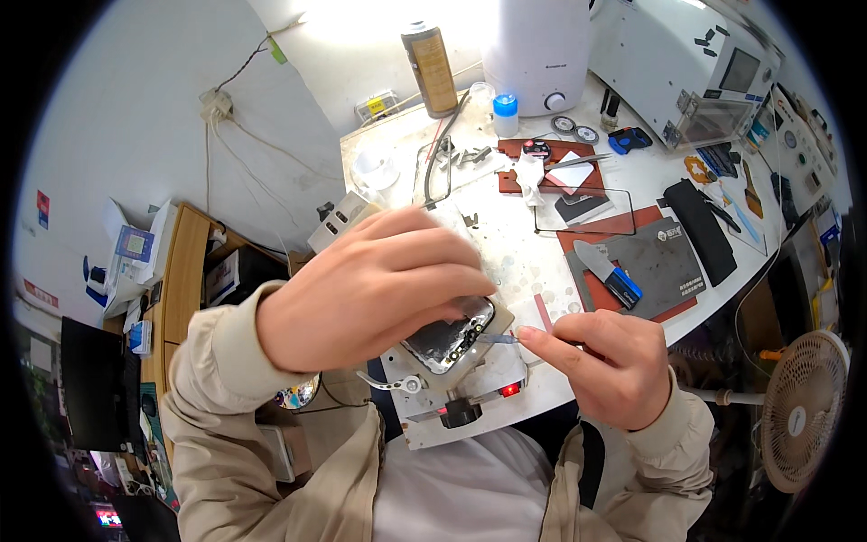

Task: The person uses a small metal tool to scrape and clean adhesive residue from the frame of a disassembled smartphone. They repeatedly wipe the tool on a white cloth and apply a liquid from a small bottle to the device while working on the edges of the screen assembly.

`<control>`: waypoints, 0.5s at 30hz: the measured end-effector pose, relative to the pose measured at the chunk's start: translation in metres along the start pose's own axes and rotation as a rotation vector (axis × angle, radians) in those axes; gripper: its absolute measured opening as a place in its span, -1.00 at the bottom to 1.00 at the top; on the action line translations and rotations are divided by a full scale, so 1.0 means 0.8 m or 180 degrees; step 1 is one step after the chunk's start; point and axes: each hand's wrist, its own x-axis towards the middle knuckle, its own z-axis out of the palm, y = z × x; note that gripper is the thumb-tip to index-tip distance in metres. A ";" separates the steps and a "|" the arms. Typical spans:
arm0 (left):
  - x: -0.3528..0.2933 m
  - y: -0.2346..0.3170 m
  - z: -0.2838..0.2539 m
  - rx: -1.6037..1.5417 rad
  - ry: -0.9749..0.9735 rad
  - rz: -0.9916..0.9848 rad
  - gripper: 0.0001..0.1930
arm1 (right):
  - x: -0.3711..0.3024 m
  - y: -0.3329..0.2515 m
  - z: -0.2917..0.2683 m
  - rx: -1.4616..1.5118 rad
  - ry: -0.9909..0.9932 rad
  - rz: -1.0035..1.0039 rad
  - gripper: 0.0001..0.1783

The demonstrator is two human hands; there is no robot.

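a bright, cluttered workshop: a white bench fills the middle, a boxy white machine sits at its far right, and a pale fan stands off to the right. near the bench's near edge, a dark, phone-like device lies on a beige stand. the left hand bends over it, fingers curled; what they grip, if anything, i can't tell. the right hand pinches a slim, blade-like tool between thumb and forefinger, its tip at the device's right edge. the work looks partway to me: what seems the inner face is already bare, small metallic parts line one edge, and the tool's job there seems unfinished. that edge faces near right; the long axis probably runs far left to near right, though the hand hides too much to be sure.
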 end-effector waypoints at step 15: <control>0.029 -0.008 -0.001 0.0494 -0.0467 0.0679 -0.69 | -0.001 -0.002 -0.003 -0.0302 -0.0019 -0.0157 -0.41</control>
